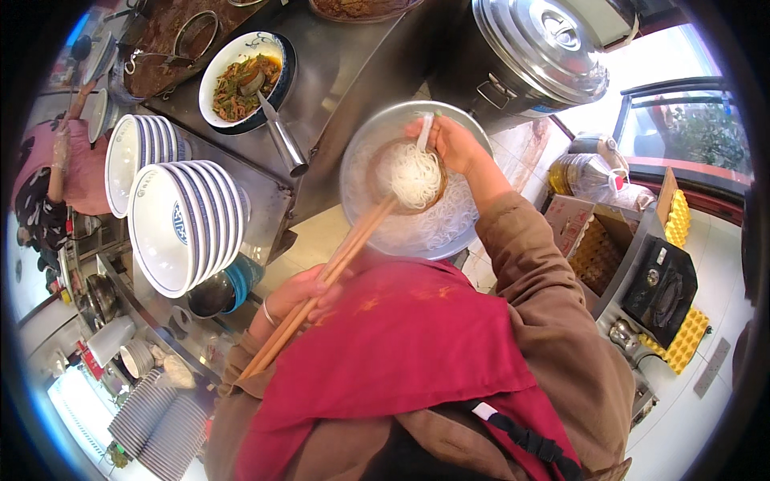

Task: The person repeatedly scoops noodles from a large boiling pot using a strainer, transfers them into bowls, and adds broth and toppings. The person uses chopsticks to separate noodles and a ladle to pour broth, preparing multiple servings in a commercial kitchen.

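A long wooden handle (353, 238), showing as two parallel sticks, slants up from my side to a round strainer basket (442, 192). My left hand (301, 293) is closed round the handle's middle. White noodles (413, 175) lie heaped in the basket, over a wide metal basin (350, 180). More noodles (449, 216) sit in cloudy liquid in the basin. Above the basket's far side, my right hand (453, 144) has its fingers closed on a white noodle bundle (425, 132) that hangs down to the heap.
At the left stand stacked white bowls (164, 232). A bowl of chopped food (241, 84) with a metal ladle (281, 136) is on the steel counter (341, 80). A lidded steel pot (545, 48) stands far right, boxes (597, 240) at right. Another person (76, 160) is at far left.
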Motion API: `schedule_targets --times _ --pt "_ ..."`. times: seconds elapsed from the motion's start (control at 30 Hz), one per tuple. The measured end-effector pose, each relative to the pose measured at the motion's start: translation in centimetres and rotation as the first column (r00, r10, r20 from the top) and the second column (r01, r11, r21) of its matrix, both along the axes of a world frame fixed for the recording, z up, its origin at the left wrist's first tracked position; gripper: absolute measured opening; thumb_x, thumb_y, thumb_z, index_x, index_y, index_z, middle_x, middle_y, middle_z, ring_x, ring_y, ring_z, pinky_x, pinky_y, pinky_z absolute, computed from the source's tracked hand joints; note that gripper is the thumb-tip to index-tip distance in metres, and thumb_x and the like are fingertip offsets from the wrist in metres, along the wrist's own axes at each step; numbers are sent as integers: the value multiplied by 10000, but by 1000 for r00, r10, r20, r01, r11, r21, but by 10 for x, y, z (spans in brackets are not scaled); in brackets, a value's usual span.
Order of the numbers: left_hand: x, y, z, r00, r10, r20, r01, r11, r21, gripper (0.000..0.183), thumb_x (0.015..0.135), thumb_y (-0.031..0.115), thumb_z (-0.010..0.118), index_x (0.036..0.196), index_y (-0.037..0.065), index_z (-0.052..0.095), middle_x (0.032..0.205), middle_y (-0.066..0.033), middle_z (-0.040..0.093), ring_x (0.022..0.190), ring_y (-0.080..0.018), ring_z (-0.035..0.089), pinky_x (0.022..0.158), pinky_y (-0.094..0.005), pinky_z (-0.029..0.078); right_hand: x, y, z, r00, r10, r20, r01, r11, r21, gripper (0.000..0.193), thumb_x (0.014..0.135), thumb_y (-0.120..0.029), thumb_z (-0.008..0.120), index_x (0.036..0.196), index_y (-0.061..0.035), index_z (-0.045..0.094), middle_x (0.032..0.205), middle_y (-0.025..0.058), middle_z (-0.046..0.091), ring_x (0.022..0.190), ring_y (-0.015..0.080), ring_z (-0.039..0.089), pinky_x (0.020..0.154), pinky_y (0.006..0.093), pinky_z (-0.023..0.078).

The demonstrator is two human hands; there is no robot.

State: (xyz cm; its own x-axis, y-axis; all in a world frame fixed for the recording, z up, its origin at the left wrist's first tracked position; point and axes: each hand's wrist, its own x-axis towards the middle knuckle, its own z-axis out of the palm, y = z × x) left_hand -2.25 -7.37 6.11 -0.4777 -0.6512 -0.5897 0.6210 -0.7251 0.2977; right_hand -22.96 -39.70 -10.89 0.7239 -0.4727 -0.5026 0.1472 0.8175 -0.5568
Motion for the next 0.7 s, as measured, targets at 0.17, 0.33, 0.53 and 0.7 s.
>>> schedule_targets --times 0.17,0.33,0.53,0.7 --pt "-17 17 -9 993 65 -97 -63 998 26 506 920 204 525 1348 -25 382 714 12 449 489 -59 454 443 -179 404 -11 13 60 994 -53 91 81 937 -340 235 1012 -224 396 887 -51 493 760 38 475 756 194 513 799 355 460" --pt "-38 22 -21 947 204 -248 -195 979 63 512 916 159 515 1332 -74 332 724 -22 448 468 -69 470 427 -158 438 -31 34 106 941 38 -335 -284 626 -727 217 1004 -203 414 975 -29 540 808 74 533 797 216 538 816 344 458" --pt "-49 23 -25 903 275 -329 -284 959 21 508 933 128 479 1337 -101 273 752 -46 447 488 -61 482 432 -148 456 -50 49 96 891 -189 -414 -435 -85 -897 224 904 -153 517 1036 -27 646 1040 153 655 1005 311 615 904 377 462" --pt "-55 31 -24 859 331 -390 -344 938 37 494 936 167 485 1337 -71 321 726 -10 442 471 -50 447 396 -159 407 -83 24 4 700 -413 -583 -422 419 -804 265 879 -203 518 974 -24 689 996 189 673 948 361 635 878 402 492"
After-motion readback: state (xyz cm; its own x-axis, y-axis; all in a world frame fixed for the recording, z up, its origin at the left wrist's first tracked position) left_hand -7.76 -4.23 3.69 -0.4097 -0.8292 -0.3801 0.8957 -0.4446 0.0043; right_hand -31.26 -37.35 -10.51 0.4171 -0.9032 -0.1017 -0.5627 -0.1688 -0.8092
